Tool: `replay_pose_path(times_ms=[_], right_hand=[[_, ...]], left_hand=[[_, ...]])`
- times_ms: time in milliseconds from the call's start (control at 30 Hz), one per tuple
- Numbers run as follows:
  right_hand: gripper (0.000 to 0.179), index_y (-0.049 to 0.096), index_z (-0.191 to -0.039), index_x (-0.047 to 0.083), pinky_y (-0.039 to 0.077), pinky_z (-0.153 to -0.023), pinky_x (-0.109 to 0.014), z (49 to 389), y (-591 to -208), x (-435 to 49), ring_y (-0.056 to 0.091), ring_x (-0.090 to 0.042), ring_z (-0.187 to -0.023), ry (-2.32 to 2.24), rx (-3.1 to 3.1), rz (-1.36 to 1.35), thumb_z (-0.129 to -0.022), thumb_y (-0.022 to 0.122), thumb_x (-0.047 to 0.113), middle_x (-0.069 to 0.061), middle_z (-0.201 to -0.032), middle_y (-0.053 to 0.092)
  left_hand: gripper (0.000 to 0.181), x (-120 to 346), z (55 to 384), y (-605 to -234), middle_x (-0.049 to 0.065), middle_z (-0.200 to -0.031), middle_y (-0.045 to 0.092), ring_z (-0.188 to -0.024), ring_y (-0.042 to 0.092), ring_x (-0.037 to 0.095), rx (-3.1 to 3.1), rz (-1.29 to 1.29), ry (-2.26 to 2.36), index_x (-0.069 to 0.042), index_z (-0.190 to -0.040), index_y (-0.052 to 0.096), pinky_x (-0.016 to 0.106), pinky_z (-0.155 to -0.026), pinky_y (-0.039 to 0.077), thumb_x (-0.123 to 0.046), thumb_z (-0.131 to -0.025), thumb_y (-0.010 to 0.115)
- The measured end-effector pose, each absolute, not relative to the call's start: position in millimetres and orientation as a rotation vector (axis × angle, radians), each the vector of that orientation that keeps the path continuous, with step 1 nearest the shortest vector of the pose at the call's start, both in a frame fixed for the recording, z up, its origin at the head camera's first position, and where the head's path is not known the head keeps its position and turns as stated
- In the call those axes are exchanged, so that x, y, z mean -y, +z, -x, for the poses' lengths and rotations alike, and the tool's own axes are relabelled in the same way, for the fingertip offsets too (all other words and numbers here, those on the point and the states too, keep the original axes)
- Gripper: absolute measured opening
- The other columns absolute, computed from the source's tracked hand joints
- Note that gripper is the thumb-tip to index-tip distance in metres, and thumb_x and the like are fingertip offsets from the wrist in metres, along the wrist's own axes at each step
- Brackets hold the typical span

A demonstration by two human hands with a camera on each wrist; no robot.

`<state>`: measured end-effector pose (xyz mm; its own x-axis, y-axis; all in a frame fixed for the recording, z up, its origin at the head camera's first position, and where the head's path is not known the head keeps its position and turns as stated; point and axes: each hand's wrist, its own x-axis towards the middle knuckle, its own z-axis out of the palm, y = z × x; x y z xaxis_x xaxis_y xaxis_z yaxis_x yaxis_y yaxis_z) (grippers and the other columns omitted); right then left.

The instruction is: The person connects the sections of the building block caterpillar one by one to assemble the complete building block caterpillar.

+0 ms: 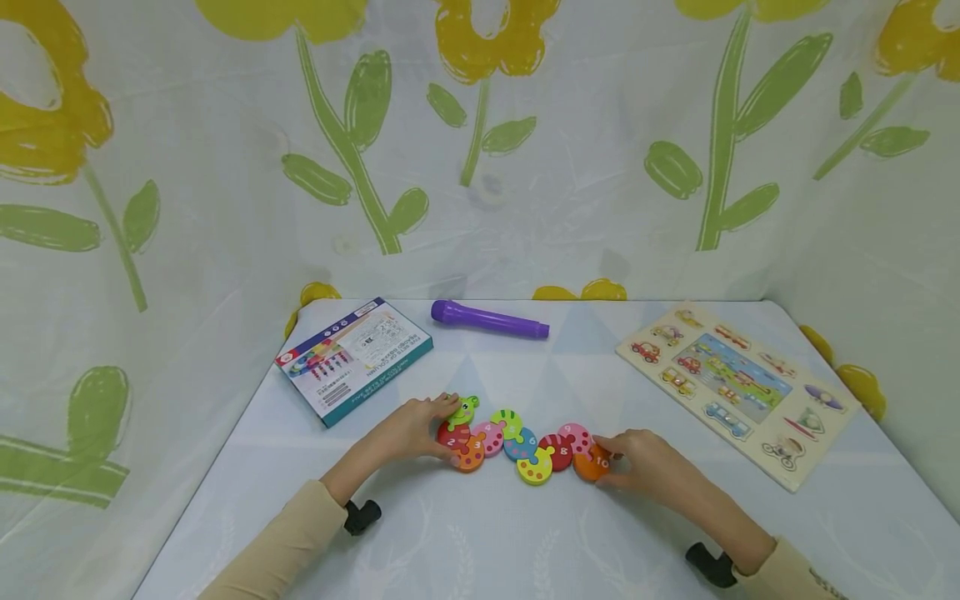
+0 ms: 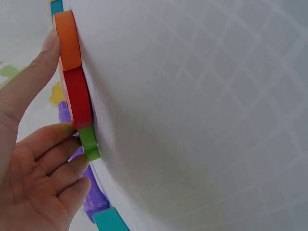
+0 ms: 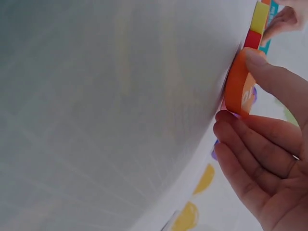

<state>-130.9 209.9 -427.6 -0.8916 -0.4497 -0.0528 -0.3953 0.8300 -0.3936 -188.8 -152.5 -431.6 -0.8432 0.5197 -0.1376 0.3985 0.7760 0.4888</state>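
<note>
A caterpillar puzzle [image 1: 519,447] of round, numbered, colourful pieces lies linked in a wavy row on the table. At its left end, my left hand [image 1: 412,429] holds the piece edges between thumb and fingers. In the left wrist view the thumb lies at the orange piece [image 2: 70,41], and fingertips touch near the red piece [image 2: 78,98] and the green head piece [image 2: 89,143]. Around the orange piece numbered 10 [image 1: 590,467] at the right end, my right hand [image 1: 652,467] pinches with thumb and index finger; the right wrist view shows that grip on its rim [image 3: 234,86].
Behind the puzzle lies a purple toy microphone [image 1: 491,321]. A flat box [image 1: 356,358] with a teal side is at the back left. On the right rests a wooden vehicle puzzle board [image 1: 738,392]. Flower-printed cloth [image 1: 570,167] surrounds the white table [image 1: 480,542].
</note>
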Motion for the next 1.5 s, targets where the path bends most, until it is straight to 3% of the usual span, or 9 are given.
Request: replay_pose_path(times_ms=[267,667,933,1500], right_hand=[[0.051,0.068,-0.115,-0.002,0.058,-0.079,-0.034,131.2,-427.2,-210.3,0.066,-0.022,-0.091,-0.585,-2.875,0.735,-0.07,0.086,0.014,-0.006,-0.1,0.072],[0.045,0.067,-0.117,-0.004,0.057,-0.081,-0.037,134.0,-427.1,-217.4,0.066,-0.027,-0.097,-0.577,-2.818,0.986,-0.079,0.08,0.017,-0.012,-0.107,0.071],[0.047,0.068,-0.114,-0.004,0.058,-0.079,-0.036,136.8,-427.2,-209.2,0.067,-0.026,-0.093,-0.55,-2.823,0.87,-0.075,0.083,0.019,-0.012,-0.103,0.072],[0.051,0.068,-0.12,0.005,0.054,-0.088,-0.044,161.0,-436.1,-225.5,0.063,-0.031,-0.107,-0.711,-2.788,0.598,-0.073,0.084,0.019,-0.012,-0.115,0.069]], left_hand=[[0.087,153.1,189.4,-432.1,0.01,-0.148,0.042,-0.139,0.034,0.029,-2.696,-0.711,0.665,-0.009,-0.142,0.049,0.049,-0.111,0.032,-0.04,-0.069,0.085],[0.087,151.7,188.6,-430.6,0.009,-0.148,0.041,-0.139,0.033,0.028,-2.701,-0.697,0.655,-0.01,-0.142,0.049,0.05,-0.112,0.029,-0.039,-0.069,0.086],[0.087,152.4,188.9,-433.3,0.009,-0.148,0.042,-0.139,0.033,0.029,-2.697,-0.696,0.673,-0.009,-0.142,0.049,0.05,-0.111,0.031,-0.04,-0.069,0.086],[0.089,147.4,191.4,-436.8,0.008,-0.149,0.041,-0.139,0.033,0.029,-2.717,-0.695,0.702,-0.009,-0.142,0.049,0.047,-0.112,0.03,-0.044,-0.068,0.085]])
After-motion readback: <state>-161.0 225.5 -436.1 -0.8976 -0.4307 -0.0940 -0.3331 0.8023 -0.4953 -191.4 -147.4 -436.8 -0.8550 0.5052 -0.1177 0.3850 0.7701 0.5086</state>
